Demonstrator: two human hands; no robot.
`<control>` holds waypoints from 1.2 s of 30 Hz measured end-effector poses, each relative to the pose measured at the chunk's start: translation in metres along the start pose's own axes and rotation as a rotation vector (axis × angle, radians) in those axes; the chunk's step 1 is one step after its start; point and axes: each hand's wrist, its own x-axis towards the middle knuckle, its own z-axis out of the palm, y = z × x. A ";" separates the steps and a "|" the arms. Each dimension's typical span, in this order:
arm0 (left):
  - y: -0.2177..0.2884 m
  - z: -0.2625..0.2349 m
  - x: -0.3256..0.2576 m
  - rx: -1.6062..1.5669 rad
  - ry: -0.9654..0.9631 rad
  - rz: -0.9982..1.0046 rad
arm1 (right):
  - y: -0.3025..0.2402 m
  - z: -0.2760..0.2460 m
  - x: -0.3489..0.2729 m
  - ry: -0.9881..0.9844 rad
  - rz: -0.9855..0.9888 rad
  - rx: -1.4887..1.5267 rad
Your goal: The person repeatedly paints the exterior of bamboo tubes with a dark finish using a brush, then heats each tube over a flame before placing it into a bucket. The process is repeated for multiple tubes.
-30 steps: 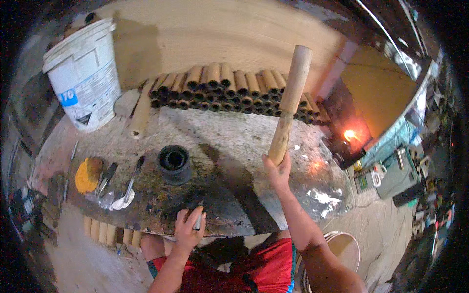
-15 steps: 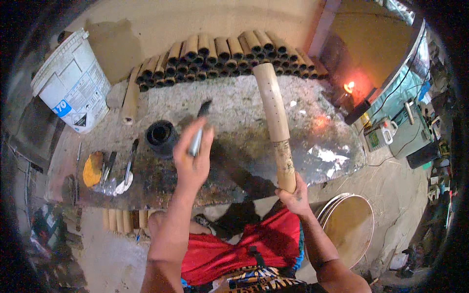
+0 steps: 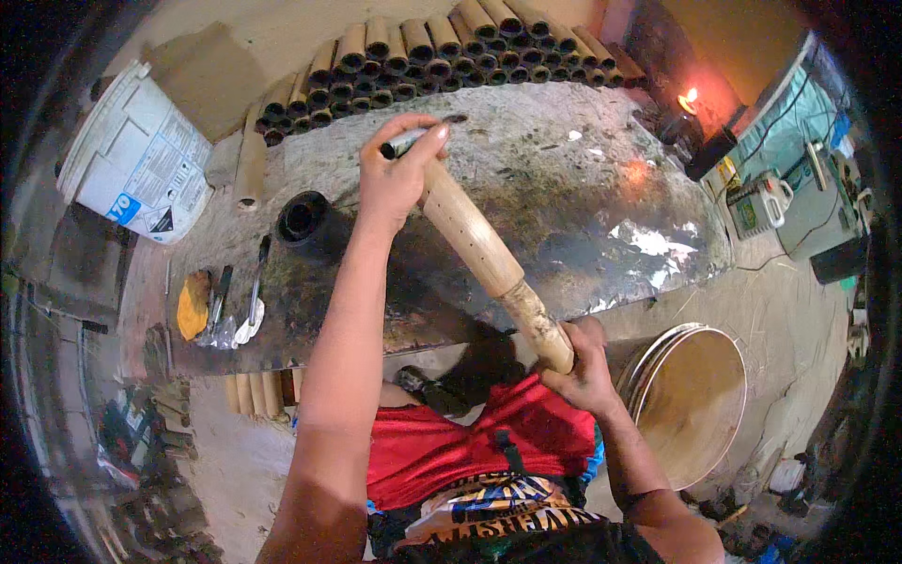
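Observation:
My left hand is closed round a brush with a grey handle, its dark tip showing past my fingers. Below it, the upper end of a pale bamboo tube with small dark dots along it is partly hidden by that hand. The tube fits over a thinner, dark-stained bamboo stick. My right hand grips the stick's lower end, so the whole piece slants over the table's near edge. A dark round pot, open at the top, stands on the table left of my left forearm.
Bamboo tubes are stacked along the table's far side. A white bucket stands at left, near a yellow lump and several slim tools. A small flame burns at far right. A round container stands at lower right.
My left hand has moved forward and right with the brush, up to the bamboo tube's far end. The tube has tilted leftward in my right hand. The view has shifted slightly.

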 end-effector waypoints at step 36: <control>-0.035 -0.194 -0.046 0.732 0.280 0.145 | -0.029 -0.049 0.014 -0.166 -0.062 -0.571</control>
